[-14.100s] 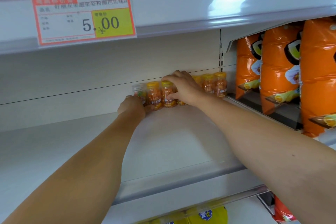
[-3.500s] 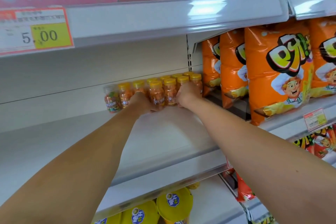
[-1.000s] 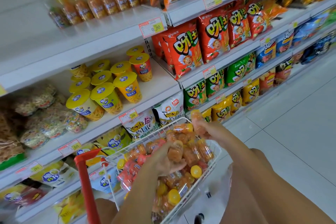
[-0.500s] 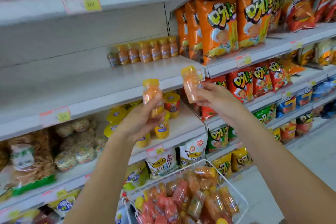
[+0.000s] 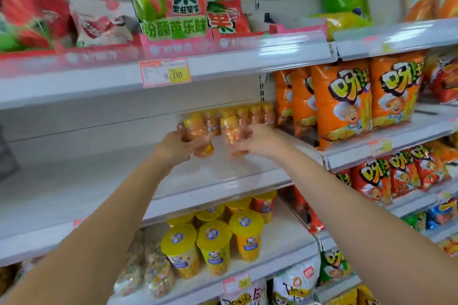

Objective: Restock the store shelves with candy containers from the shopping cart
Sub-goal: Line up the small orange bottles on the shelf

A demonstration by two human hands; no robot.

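Store shelving fills the head view, white and tiered. Across the middle runs a shelf [image 5: 99, 181], and both arms reach up to it from the lower corners of the frame. The left hand [image 5: 173, 147] has its grip clamped round a candy bottle [image 5: 202, 141], orange with a yellow cap. It is held just above the shelf near frame centre, with its top leaning a little to the left. The right hand [image 5: 260, 142], just right of it, has its grip clamped on a second bottle [image 5: 234, 138] of the same kind. The two bottles are close side by side and blurred, so I cannot tell whether they touch. Behind them, at the back of the shelf, stands a row [image 5: 250, 115] of like bottles, its right end beside orange bags [image 5: 342, 101] in the next bay. On the shelf edge above hangs a price tag [image 5: 165, 73] reading 5.00, with a green and pink bag [image 5: 171, 0] over it at upper centre. Below the shelf, at lower centre, sit yellow-lidded cups [image 5: 214, 245].
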